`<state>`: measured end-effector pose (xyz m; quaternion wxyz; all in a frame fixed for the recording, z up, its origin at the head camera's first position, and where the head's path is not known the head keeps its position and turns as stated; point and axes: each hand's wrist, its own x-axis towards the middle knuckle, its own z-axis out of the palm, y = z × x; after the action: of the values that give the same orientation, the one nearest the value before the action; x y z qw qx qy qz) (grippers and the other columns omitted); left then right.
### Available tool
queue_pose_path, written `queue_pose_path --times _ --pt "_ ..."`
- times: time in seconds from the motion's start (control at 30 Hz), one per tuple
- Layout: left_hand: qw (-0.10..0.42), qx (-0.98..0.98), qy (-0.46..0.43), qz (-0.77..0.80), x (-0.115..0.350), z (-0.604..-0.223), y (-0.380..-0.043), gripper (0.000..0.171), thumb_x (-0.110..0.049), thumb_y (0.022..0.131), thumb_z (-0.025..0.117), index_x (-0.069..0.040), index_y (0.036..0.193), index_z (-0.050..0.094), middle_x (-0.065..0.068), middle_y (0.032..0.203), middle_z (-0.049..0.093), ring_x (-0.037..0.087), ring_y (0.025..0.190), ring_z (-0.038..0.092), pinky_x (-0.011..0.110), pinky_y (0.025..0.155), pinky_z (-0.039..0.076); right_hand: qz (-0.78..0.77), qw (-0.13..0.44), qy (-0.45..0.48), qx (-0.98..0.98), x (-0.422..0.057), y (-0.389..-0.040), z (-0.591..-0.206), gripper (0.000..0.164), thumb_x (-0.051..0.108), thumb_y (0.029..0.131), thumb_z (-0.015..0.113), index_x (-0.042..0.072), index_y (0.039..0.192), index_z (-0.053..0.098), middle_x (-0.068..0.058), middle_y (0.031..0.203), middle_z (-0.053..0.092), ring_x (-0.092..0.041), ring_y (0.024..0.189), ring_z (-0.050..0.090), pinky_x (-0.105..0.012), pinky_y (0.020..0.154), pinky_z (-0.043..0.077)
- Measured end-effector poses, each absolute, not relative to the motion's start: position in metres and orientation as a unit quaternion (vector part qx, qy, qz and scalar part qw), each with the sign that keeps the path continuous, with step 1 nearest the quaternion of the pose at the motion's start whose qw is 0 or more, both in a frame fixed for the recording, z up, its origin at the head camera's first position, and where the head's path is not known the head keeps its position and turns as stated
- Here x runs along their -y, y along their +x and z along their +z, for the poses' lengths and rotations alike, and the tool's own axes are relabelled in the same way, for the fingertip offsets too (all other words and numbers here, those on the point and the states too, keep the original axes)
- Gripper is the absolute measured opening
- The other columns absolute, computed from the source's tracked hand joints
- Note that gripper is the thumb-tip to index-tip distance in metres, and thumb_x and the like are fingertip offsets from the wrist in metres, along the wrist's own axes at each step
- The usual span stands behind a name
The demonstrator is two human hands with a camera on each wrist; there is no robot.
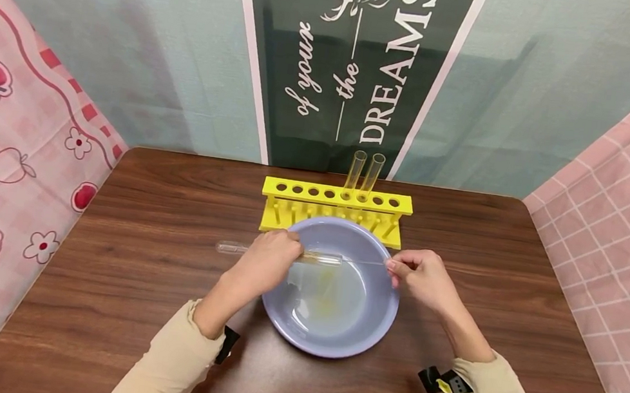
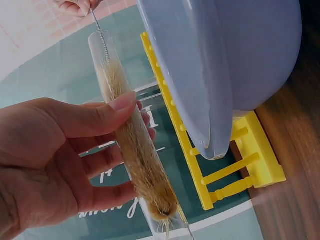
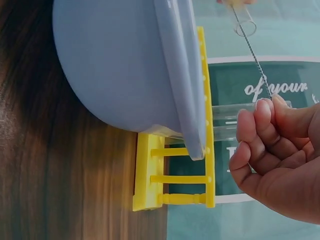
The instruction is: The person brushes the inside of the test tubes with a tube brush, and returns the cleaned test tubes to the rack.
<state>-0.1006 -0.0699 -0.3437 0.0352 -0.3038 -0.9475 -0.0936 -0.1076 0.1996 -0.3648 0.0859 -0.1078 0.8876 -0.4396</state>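
Lavender plastic forms the round basin (image 1: 325, 352) on the brown wooden table (image 1: 174, 206), and in the head view a shallow pool of pale yellowish liquid (image 1: 329, 302) lies in the basin. Above the basin's far half, a clear test tube (image 1: 324, 259) is held crosswise, its closed end reaching past the basin's left rim and its mouth over the basin. The left hand (image 1: 267, 259) grips it around the middle; the right hand (image 1: 422, 277), over the basin's right rim, pinches a thin wire handle (image 1: 364, 262) that runs into the mouth. Just beyond the basin stands a yellow rack (image 1: 297, 198) bearing two upright clear tubes (image 1: 355, 170).

From the left wrist, the thumb presses the test tube against the fingers, apart from the basin's rim. Inside it sits a brush (image 2: 145, 162) with tan bristles, filling much of its length.

From the right wrist, thumb and fingertips close on the end of the twisted wire, clear of the basin, and the test tube's round mouth shows farther along the wire.
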Motion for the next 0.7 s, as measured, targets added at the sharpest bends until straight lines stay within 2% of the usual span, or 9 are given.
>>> queue_pose_path --times 0.2,0.3,0.5,0.7 --pt "0.042 0.946 -0.311 -0.087 0.069 -0.343 -0.099 0.024 0.016 0.072 0.056 -0.006 0.065 0.062 0.005 0.064 0.054 0.023 0.062 0.055 0.035 0.056 0.046 -0.452 0.092 -0.107 -0.881 -0.194 -0.105 -0.366 0.021 0.010 0.085 0.062 0.001 0.066 0.062 -0.005 0.055 0.054 -0.013 0.052 0.043 -0.024 0.047 0.032" --pt "0.043 0.945 -0.312 -0.089 0.068 -0.342 -0.099 0.025 0.016 0.072 0.056 -0.006 0.064 0.063 0.005 0.064 0.055 0.023 0.062 0.055 0.035 0.056 0.046 -0.450 0.089 -0.104 -0.883 -0.191 -0.104 -0.367 0.022 0.011 0.086 0.062 0.003 0.065 0.062 -0.005 0.054 0.053 -0.012 0.052 0.042 -0.024 0.047 0.031" --pt "0.044 0.945 -0.311 -0.092 0.064 -0.343 -0.097 0.028 0.018 0.070 0.056 -0.008 0.060 0.060 0.003 0.064 0.054 0.022 0.061 0.054 0.034 0.054 0.045 -0.436 0.083 -0.104 -0.890 -0.182 -0.103 -0.368 0.025 0.009 0.086 0.061 0.006 0.062 0.060 -0.004 0.051 0.052 -0.015 0.054 0.047 -0.025 0.054 0.037" --pt "0.030 0.942 -0.323 -0.085 0.058 -0.342 -0.096 0.023 0.014 0.072 0.058 -0.007 0.066 0.062 0.001 0.064 0.051 0.021 0.063 0.055 0.033 0.051 0.045 -0.442 0.095 -0.124 -0.883 -0.168 -0.100 -0.367 0.027 0.010 0.087 0.060 0.004 0.061 0.060 -0.004 0.051 0.053 -0.014 0.053 0.045 -0.024 0.050 0.034"
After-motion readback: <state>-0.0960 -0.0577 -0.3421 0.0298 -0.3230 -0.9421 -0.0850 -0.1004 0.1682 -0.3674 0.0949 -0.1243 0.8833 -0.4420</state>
